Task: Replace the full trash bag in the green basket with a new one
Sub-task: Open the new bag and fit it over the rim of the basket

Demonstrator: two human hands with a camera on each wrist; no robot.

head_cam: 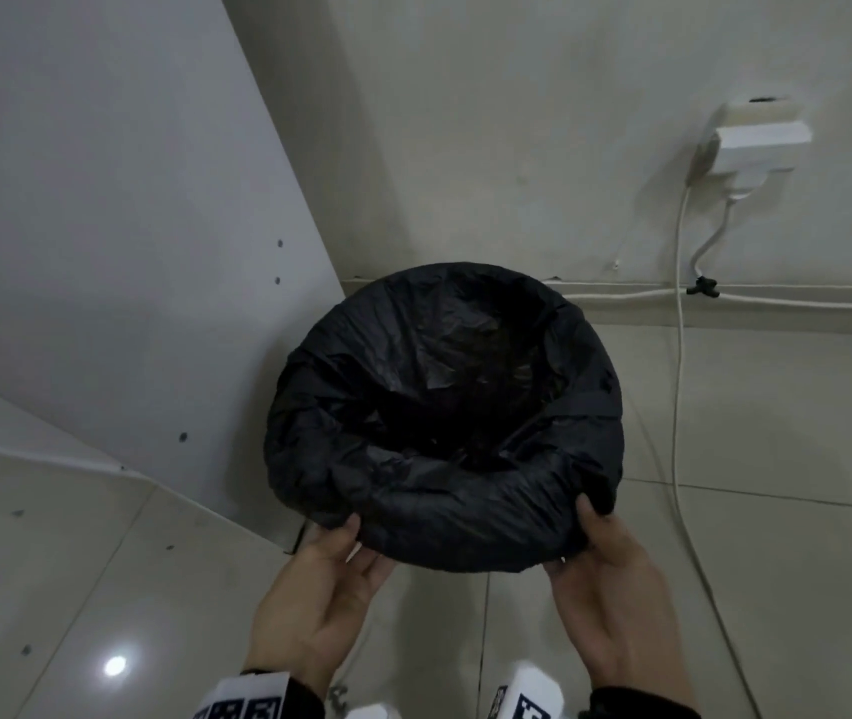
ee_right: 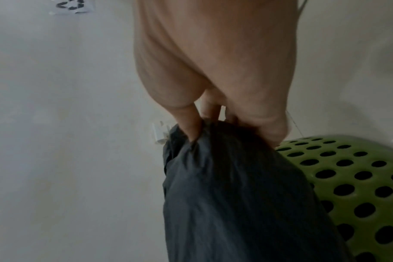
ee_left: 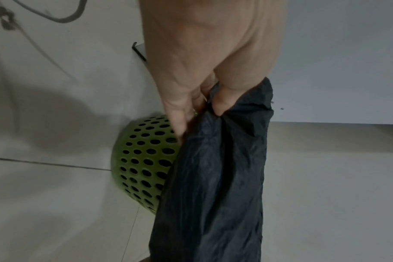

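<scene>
A black trash bag [head_cam: 444,407] lines the basket and is folded over its whole rim, hiding the basket in the head view. The green perforated basket [ee_left: 144,163] shows below the bag's folded edge in the left wrist view, and the same basket [ee_right: 357,186] shows in the right wrist view. My left hand [head_cam: 341,542] pinches the bag's edge [ee_left: 227,141] at the near left of the rim. My right hand [head_cam: 595,526] pinches the bag's edge [ee_right: 224,177] at the near right. The bag's inside is dark; its contents cannot be made out.
The basket stands on a tiled floor [head_cam: 777,537] in a corner, with a white cabinet panel [head_cam: 102,225] to the left and a wall [head_cam: 517,121] behind. A wall socket with a plug [head_cam: 745,142] sits at upper right; its white cables [head_cam: 678,355] run down beside the basket.
</scene>
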